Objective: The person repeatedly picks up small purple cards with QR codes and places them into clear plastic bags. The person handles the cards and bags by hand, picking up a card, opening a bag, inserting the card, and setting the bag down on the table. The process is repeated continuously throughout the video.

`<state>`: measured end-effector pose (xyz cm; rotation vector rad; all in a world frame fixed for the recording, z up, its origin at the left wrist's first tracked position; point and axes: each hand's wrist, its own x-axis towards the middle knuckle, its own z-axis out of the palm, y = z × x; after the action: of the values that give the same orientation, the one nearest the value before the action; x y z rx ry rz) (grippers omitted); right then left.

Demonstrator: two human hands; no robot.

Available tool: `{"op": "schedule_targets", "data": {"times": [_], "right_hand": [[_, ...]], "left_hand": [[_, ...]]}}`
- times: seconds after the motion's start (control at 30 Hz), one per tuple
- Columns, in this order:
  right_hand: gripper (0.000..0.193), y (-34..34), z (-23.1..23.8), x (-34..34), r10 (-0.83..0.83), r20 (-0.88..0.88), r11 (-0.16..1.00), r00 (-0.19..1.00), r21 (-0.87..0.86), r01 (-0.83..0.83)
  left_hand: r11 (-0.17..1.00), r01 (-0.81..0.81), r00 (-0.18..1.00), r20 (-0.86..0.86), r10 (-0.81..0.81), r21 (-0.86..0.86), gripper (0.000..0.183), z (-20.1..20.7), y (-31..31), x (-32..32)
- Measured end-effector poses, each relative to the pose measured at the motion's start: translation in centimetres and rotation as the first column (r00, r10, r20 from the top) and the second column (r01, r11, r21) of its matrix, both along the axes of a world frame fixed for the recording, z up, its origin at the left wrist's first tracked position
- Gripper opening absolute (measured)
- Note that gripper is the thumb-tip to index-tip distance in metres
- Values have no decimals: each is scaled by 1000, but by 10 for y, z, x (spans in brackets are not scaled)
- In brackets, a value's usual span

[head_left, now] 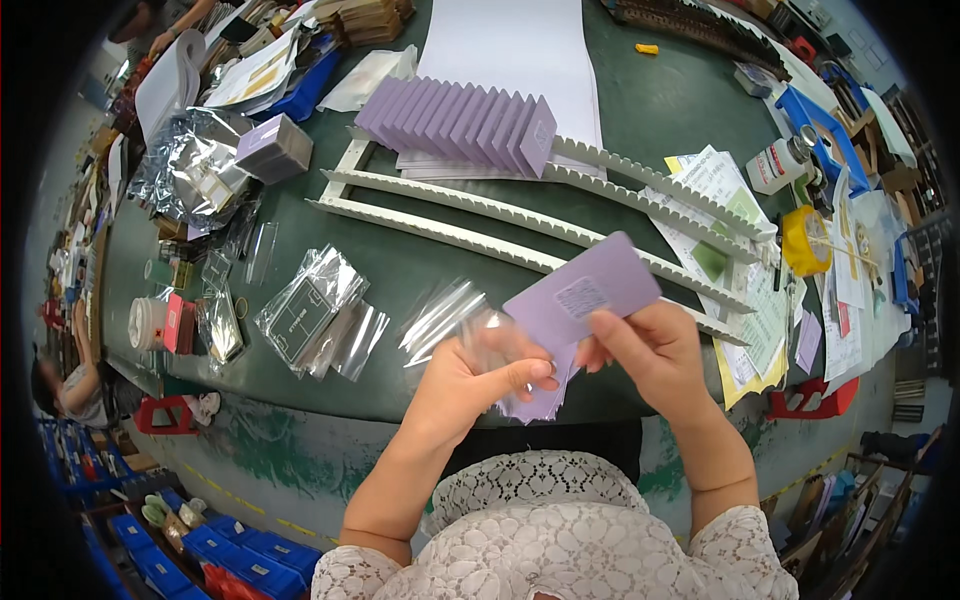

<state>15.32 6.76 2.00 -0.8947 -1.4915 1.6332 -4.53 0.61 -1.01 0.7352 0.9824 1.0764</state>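
Observation:
My right hand (655, 352) pinches a lilac card (615, 268) between thumb and fingers. A pale square code is printed on the card. My left hand (470, 378) is closed on a small stack of lilac cards (548, 398), partly hidden behind the fingers and held just below the single card. Clear plastic sleeves (445, 308) lie on the table beside my left hand. Beyond both hands stands a white notched rack (455, 207). In its far pair of rails, a row of lilac cards (450, 118) leans upright, one behind another.
A block of lilac cards (275, 150) sits at the left near crumpled film. Packs of clear sleeves (312, 300) lie left of my hands. At the right are papers (735, 215), a yellow tape roll (806, 241), a white bottle (780, 165) and a blue tray (815, 125).

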Motion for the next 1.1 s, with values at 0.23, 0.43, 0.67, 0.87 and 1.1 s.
{"op": "schedule_targets", "data": {"times": [0.23,0.43,0.67,0.87,1.1], "right_hand": [[17,1,-11,6,78,160,985,984,-165,-52],[28,2,-1,-2,22,34,994,999,-105,-18],[39,-17,-14,-3,114,261,947,959,264,-184],[44,-1,-6,12,17,564,946,826,257,-195],[63,127,-7,-24,-323,437,652,839,745,-137]], "left_hand": [[989,-69,997,33,73,-128,19,5,0,-6],[989,-143,977,-166,134,-41,18,2,-1,-2],[980,-188,963,-185,196,59,18,6,0,4],[862,-460,840,-211,500,212,10,0,9,-19],[932,-360,933,-2,360,40,11,11,1,-13]]}}
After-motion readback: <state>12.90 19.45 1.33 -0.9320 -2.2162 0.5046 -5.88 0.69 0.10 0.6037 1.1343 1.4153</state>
